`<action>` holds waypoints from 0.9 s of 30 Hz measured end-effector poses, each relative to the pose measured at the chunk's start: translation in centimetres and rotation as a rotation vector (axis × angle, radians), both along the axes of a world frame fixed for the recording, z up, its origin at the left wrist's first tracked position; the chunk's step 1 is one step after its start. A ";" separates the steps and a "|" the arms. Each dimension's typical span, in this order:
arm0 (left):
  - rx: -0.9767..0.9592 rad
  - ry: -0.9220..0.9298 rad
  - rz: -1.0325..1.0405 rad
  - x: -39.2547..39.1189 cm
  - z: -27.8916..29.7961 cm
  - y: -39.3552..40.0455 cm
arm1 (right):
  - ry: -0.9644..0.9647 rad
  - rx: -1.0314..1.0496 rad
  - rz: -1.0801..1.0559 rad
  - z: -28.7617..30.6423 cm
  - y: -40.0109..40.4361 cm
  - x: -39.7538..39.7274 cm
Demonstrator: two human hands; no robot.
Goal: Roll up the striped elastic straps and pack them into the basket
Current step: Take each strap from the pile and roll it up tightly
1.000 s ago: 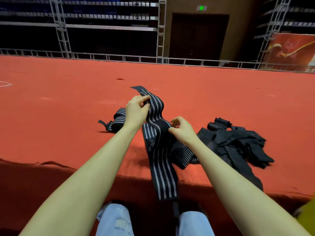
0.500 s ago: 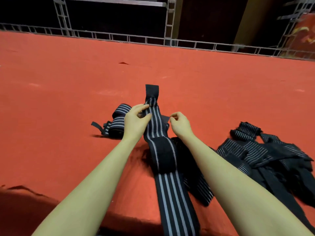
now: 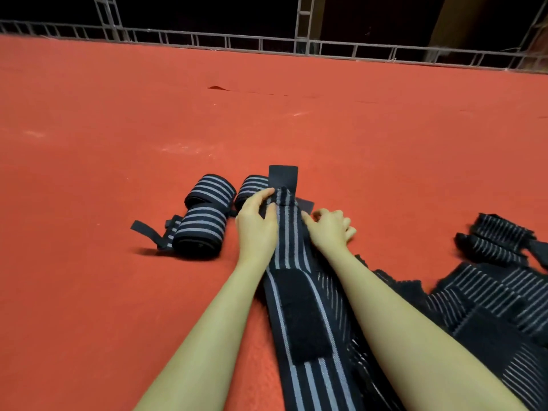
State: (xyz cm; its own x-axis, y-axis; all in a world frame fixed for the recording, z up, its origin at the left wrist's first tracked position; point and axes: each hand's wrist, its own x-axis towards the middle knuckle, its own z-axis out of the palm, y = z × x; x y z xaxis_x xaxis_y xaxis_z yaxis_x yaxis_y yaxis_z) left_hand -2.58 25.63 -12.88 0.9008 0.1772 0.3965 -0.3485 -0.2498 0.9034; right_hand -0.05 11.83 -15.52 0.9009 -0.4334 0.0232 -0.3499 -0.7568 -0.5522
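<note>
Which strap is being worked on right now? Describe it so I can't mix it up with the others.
On the red carpet, look between the person's two forearms: one long striped strap lies flat there, running away from the camera. The left hand and right hand grip its far end. Unlike the finished rolls to its left and the tangled pile to its right, it lies stretched out straight.

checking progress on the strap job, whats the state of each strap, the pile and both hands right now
strap being worked: laid out flat, far end just starting to fold over
rolled straps: three rolled up, lying on the red mat
loose pile: unrolled, tangled
left hand: pinches the strap's far end
right hand: fingers curled at the strap's edge
</note>
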 end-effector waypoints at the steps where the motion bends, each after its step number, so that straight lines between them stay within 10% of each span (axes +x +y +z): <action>1: 0.008 -0.020 0.011 0.2 -0.3 -0.2 | -0.022 0.010 0.008 -0.4 -0.1 0.3; 14: 0.093 -0.190 -0.068 2.3 -2.0 -1.2 | -0.491 0.945 0.248 1.4 0.5 -0.8; 27: 0.251 -0.379 -0.076 3.5 -1.7 -0.5 | -0.567 1.165 0.366 2.1 -0.1 -0.1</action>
